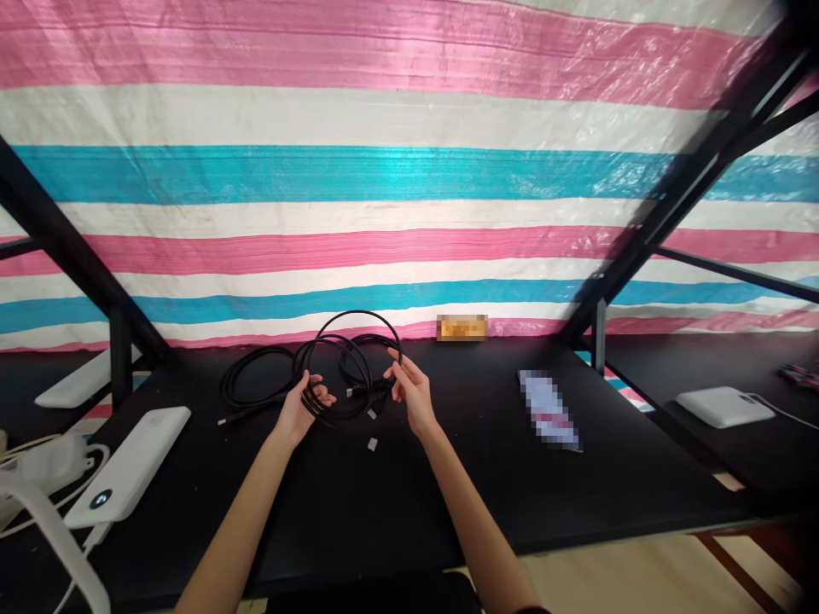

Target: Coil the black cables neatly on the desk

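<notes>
My left hand [303, 411] is closed round the left side of a loosely coiled black cable [358, 313], its loops standing up above the desk. My right hand [411, 394] pinches a strand of the same cable at the right of the loop, between thumb and fingers. Another coil of black cable [229, 394] lies on the desk left of my left hand, with a light-coloured plug end [222, 421] pointing toward me. Behind and between my hands, more dark cable overlaps, so the strands are hard to tell apart. A small whitish square piece [372, 444] lies below the loops.
A white power bank [128, 469] with a round display lies at the left, near white cords [57, 503]. Right on the black desk [473, 477] is a blurred phone-like item [550, 411]. A blurred orange item [461, 328] stands at the back, before a striped sheet [384, 175].
</notes>
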Demonstrator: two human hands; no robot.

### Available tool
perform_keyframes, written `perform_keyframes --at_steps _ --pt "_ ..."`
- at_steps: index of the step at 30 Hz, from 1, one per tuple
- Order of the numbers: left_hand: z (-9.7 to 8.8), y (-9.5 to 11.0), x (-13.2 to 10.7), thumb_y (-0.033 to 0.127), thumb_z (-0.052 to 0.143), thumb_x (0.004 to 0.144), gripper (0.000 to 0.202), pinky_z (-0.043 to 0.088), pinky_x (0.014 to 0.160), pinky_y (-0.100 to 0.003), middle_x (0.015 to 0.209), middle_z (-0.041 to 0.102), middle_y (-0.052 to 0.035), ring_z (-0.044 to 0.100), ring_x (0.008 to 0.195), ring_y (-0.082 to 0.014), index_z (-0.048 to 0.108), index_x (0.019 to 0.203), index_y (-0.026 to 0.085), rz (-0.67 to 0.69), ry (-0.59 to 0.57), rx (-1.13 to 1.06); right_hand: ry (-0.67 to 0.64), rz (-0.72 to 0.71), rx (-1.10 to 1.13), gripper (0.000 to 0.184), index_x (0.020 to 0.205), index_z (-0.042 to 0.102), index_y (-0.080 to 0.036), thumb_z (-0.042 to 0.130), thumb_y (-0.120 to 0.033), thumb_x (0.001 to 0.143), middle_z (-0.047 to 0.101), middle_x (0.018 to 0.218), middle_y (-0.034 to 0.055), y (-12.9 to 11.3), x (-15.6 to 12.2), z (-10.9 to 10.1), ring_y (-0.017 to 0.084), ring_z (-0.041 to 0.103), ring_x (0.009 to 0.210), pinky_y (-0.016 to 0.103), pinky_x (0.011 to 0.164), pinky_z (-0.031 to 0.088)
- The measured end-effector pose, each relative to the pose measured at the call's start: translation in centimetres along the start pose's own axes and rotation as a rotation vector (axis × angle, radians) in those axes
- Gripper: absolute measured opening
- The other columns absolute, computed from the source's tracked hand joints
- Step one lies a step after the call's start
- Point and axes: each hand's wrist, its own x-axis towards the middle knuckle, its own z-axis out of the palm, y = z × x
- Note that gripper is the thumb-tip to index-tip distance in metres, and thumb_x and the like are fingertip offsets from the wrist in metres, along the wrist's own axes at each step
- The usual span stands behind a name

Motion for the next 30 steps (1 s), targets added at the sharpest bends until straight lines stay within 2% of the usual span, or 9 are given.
perform_keyframes --at_steps 6,9,12,15,21,30 --pt "0.51 0.81 -0.52 0.026 0.049 0.087 0.024 0.036 0.038 -0.017 0.05 0.04 0.0032 0.044 0.042 -0.0076 0.053 0.067 0.014 -0.055 -0.099 -0.163 -0.007 -0.012 -0.039 0.043 0.111 0.066 -0.022 0.062 -0.044 0.074 0.059 0.075 0.0012 0.19 0.07 -0.02 0.006 0.038 0.047 0.022 0.042 0.031" --pt "0.71 0.93 -0.83 0.021 0.051 0.085 0.02 0.029 0.035 -0.016 0.05 0.034 0.0048 0.035 0.039 -0.0052 0.054 0.066 0.013 -0.037 -0.149 -0.176 -0.041 -0.011 -0.082 0.036 0.103 0.069 -0.022 0.064 -0.042 0.073 0.06 0.077 0.0022 0.08 -0.02 0.03 0.01 0.044 0.057 0.023 0.048 0.036" --pt "0.7 0.84 -0.89 0.022 0.05 0.086 0.021 0.028 0.034 -0.015 0.05 0.034 0.0046 0.033 0.039 -0.005 0.056 0.068 0.012 -0.027 -0.183 -0.162 -0.091 -0.006 -0.107 0.026 0.089 0.069 -0.021 0.066 -0.041 0.072 0.062 0.083 0.0033 -0.07 -0.14 0.11 0.014 0.052 0.071 0.023 0.057 0.043" --pt "0.52 0.77 -0.75 0.029 0.048 0.088 0.026 0.03 0.034 -0.016 0.049 0.036 0.0035 0.034 0.039 -0.0061 0.058 0.07 0.012 -0.03 -0.195 -0.137 -0.133 0.035 -0.083 0.025 0.082 0.065 -0.021 0.067 -0.044 0.07 0.063 0.082 0.0024 -0.1 -0.23 0.2 0.016 0.056 0.076 0.025 0.062 0.046" --pt "0.27 0.56 -0.59 0.041 0.044 0.089 0.038 0.032 0.036 -0.018 0.047 0.04 0.0015 0.038 0.039 -0.0084 0.061 0.073 0.012 -0.029 -0.204 -0.058 -0.125 0.14 0.021 0.038 0.094 0.061 -0.021 0.064 -0.051 0.071 0.066 0.086 0.0048 0.19 -0.12 0.2 0.018 0.062 0.075 0.027 0.063 0.048" --pt "0.06 -0.03 -0.28 0.047 0.037 0.09 0.043 0.039 0.042 -0.023 0.048 0.048 -0.0013 0.051 0.043 -0.0145 0.06 0.082 0.012 -0.067 -0.216 0.045 -0.072 0.201 0.039 0.058 0.117 0.057 -0.021 0.059 -0.058 0.073 0.06 0.068 0.0002 -0.17 -0.02 0.1 0.015 0.06 0.063 0.025 0.054 0.048"
